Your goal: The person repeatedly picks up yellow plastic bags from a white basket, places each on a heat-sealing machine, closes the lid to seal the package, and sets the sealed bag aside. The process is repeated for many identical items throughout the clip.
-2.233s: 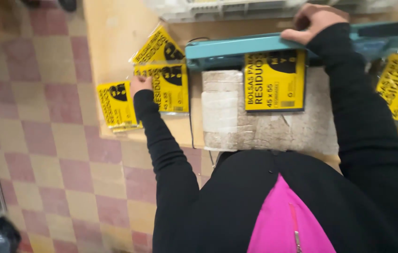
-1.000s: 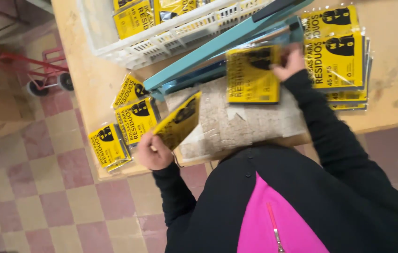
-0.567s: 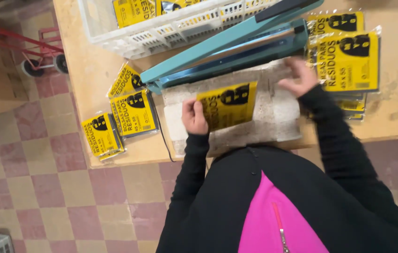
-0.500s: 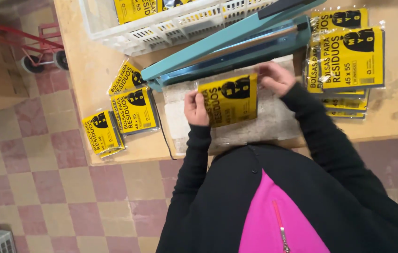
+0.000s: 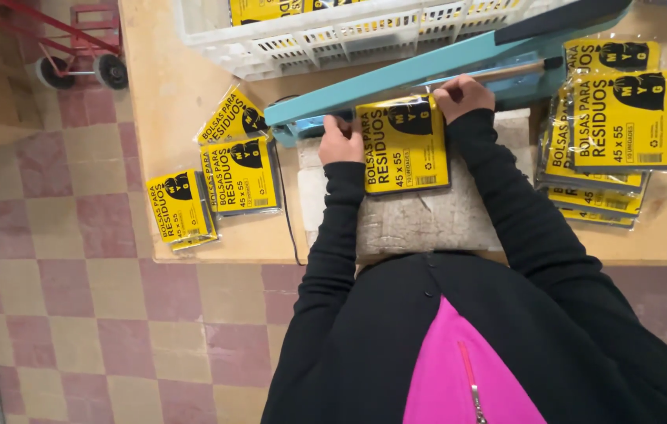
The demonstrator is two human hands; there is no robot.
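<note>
- Centre packet (image 5: 402,144): flat, rectangular, clear plastic w/ yellow label, black print + black figure at top right. Lies on grey pad, top edge under teal bar. Left hand (image 5: 340,141) at its upper left corner, right hand (image 5: 463,96) at upper right.
- Right stack (image 5: 612,133): several same yellow/black packets, piled slightly fanned on surface (image 5: 169,86), just right of the right sleeve.
- Left group (image 5: 220,169): approx. four same packets, loose, overlapping, tilted; one at the surface's left edge.
- Crate packets (image 5: 267,9): same yellow kind inside white crate, top of view, mostly cut off.
</note>
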